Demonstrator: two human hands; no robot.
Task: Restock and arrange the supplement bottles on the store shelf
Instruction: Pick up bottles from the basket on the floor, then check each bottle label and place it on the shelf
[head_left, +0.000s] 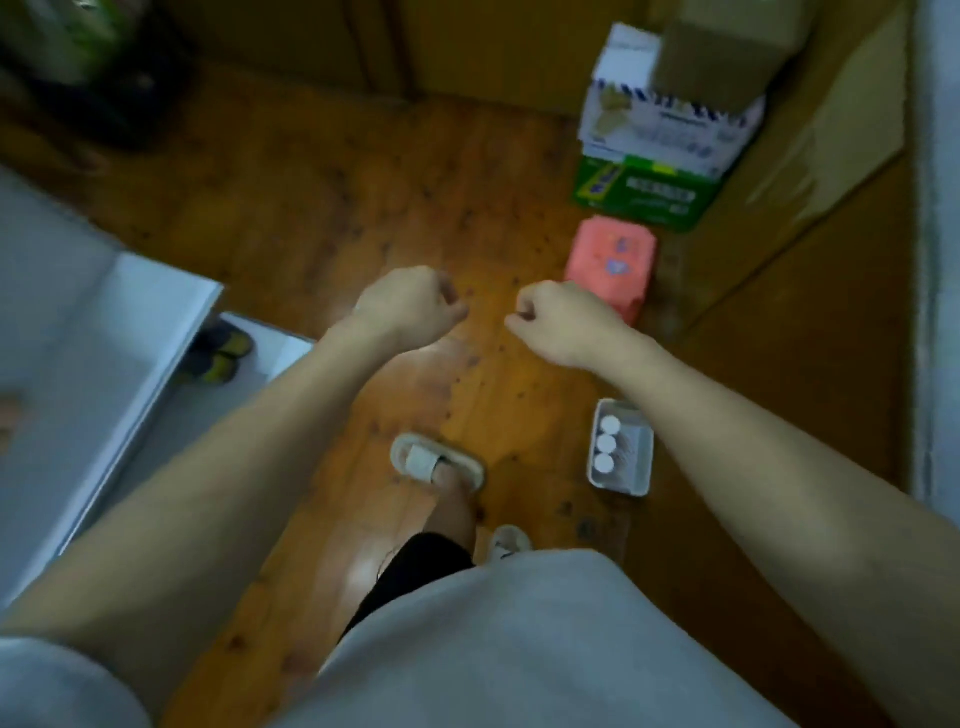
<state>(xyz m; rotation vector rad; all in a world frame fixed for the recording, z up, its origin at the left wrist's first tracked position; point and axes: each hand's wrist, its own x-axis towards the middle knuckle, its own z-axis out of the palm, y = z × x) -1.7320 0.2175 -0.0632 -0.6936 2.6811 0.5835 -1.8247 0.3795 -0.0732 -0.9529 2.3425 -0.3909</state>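
Both arms reach forward over a wooden floor (322, 218), and both hands are curled into loose fists that hold nothing visible: the left hand (410, 306) and the right hand (561, 317) hang side by side, near each other but not touching, with a narrow strip of floor showing between the knuckles. The task's bottles sit low on the right: three white-capped supplement bottles (605, 444) stand in a row along the left side of a small white tray (641, 457) on the floor, just under the right forearm; the tray's right part holds something too blurred to make out. Ahead of the right hand a pink box (610, 262) stands on the floor, and behind it a stack of cartons (660, 156) rises against the wooden wall panel (810, 171), green at the bottom, white above, brown cardboard on top. On the left a white shelf edge (150, 332) juts into the floor area, with a pair of dark shoes (221, 351) tucked in the compartment under it. The widest open floor lies in the middle and toward the upper left, between the shelf corner and the pink box. A sandalled foot (436, 462) is planted on the boards left of the tray, apart from it.
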